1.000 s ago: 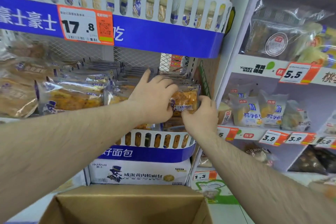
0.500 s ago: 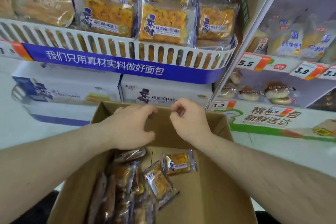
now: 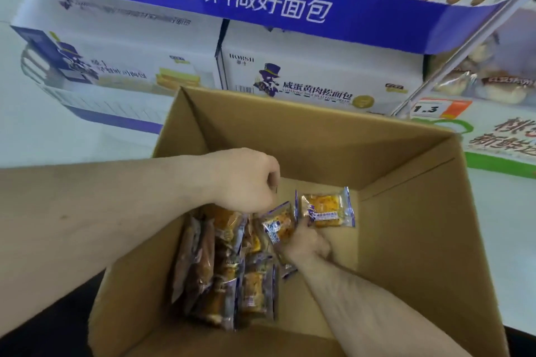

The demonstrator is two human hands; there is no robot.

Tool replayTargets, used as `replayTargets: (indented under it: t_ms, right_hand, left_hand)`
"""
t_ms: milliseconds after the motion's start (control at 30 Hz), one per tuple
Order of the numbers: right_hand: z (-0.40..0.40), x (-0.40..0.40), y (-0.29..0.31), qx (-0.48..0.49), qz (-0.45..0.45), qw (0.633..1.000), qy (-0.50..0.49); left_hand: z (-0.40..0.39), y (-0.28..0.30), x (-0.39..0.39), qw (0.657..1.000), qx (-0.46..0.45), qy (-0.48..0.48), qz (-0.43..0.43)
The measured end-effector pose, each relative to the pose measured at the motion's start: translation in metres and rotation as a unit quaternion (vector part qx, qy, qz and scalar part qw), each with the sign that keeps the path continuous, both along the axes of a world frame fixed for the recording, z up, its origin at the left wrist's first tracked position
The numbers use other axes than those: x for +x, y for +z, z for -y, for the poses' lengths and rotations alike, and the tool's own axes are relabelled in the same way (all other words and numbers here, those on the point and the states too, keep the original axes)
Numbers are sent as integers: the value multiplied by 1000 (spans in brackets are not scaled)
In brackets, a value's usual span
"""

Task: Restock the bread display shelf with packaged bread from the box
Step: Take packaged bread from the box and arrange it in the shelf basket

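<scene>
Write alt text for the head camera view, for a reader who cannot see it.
Both hands reach into an open cardboard box of packaged bread: the right hand touches a bread packet, the left hand hovers curled above the pile. A blue-fronted display shelf hangs above.

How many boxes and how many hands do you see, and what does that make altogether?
Brown cardboard box: 1
White printed boxes under the shelf: 2
Hands, left hand and right hand: 2
Total: 5
</scene>
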State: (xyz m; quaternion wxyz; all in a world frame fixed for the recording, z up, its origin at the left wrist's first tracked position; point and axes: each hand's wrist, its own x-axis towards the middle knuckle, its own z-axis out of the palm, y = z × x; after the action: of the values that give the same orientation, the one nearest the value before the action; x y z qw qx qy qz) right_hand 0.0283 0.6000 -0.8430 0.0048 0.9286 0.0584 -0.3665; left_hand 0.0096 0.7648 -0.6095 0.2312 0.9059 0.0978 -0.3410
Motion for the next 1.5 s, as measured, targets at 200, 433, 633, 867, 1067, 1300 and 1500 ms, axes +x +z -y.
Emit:
replayTargets:
  t_ms: [200, 433, 633, 867, 1067, 1300, 1500]
  right_hand:
    - [-7, -11, -37, -50, 53, 987, 142]
    - [27, 20, 16, 86, -18, 981, 175]
    - [50, 88, 28, 81, 7, 959, 272]
    - [44, 51, -11, 10, 17, 934, 356]
    - [47, 24, -27, 32, 44, 932, 358]
    - [50, 65, 10, 98, 107, 934, 326]
    - [54, 118, -10, 27, 89, 947, 306]
  left_hand:
    - [4, -15, -5, 998, -15, 5, -55]
    - [18, -13, -4, 995, -50, -23, -81]
    - [18, -7, -2, 994, -57, -21, -96]
    - [15, -22, -1, 993, -30, -30, -106]
    - [16, -28, -1, 992, -28, -37, -114]
    - [17, -24, -3, 992, -41, -41, -108]
    - [16, -25, -4, 992, -35, -49, -112]
